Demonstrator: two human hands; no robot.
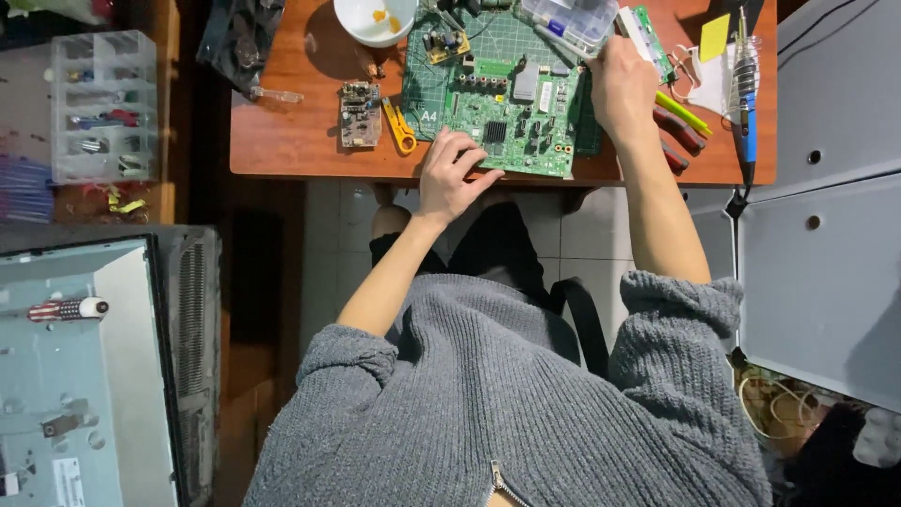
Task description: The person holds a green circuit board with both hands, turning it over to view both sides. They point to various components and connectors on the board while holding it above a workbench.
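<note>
A large green circuit board lies on a green cutting mat on a wooden desk. My left hand rests with spread fingers on the board's near left corner and the desk edge. My right hand reaches to the far right of the board, its fingers at a clear plastic parts box. Whether it grips the box I cannot tell.
A small brown circuit board and yellow cutter lie left of the mat, a white bowl behind. Pliers, a yellow-green pen and blue soldering iron sit right. A drawer organiser and an opened grey panel with screwdriver stand left.
</note>
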